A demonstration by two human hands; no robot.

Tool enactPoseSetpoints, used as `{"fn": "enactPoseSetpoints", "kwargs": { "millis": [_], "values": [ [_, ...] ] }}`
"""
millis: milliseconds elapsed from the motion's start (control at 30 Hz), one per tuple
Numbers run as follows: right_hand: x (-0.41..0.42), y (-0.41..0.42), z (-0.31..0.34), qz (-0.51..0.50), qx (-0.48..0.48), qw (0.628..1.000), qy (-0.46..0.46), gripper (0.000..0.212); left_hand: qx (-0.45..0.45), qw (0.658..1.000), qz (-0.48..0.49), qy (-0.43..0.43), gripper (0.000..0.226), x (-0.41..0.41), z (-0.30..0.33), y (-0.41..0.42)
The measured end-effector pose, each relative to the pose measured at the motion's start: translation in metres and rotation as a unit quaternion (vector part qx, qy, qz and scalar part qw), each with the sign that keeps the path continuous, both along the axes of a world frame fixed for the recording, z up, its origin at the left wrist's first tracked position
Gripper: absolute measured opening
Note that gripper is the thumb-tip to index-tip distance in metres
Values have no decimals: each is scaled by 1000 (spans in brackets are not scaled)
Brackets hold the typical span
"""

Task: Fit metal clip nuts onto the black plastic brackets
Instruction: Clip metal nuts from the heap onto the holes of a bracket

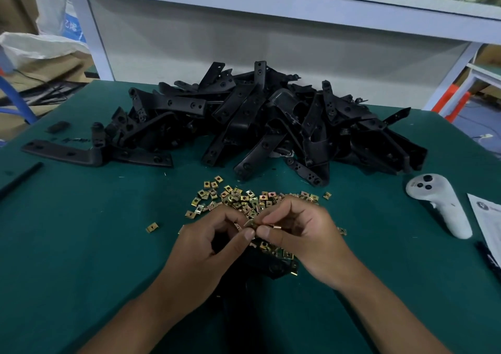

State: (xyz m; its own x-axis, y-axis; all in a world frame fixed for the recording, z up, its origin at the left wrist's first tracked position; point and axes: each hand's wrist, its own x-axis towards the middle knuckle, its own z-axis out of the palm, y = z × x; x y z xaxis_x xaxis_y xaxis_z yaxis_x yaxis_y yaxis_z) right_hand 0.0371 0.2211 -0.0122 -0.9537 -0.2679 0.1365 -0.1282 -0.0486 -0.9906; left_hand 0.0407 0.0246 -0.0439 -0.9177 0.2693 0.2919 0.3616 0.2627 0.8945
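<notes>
Clip nuts were handled above a black plastic bracket [271, 265].
A clip nut [250, 223] was pinched by the left hand [211, 248] and right hand [301, 242], just nearer than the clip-nut heap [238, 199]; the bracket pile [257, 120] was heaped beyond that heap.

On the worktop [81, 245], the bracket pile [257, 120] lies at the back, the clip nuts [233, 199] before it, both hands nearest, a controller [442, 204] to the right.
</notes>
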Motion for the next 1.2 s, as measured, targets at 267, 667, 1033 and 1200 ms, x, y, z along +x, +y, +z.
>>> {"fn": "enactPoseSetpoints", "kwargs": {
  "millis": [267,667,1033,1200],
  "values": [
    [-7,6,0,-7,-166,973,-161,14,31,999,14,-6,23,0,5,-1],
    [2,-3,-5,23,100,995,14,8,-10,1000,-14,-5,23,3,4,0],
    [-6,9,-11,25,88,994,-54,6,71,983,-126,-110,60,2,6,-10],
    [-7,14,-11,37,76,994,-67,11,37,992,-82,-91,46,2,8,-7]
  ]
}}
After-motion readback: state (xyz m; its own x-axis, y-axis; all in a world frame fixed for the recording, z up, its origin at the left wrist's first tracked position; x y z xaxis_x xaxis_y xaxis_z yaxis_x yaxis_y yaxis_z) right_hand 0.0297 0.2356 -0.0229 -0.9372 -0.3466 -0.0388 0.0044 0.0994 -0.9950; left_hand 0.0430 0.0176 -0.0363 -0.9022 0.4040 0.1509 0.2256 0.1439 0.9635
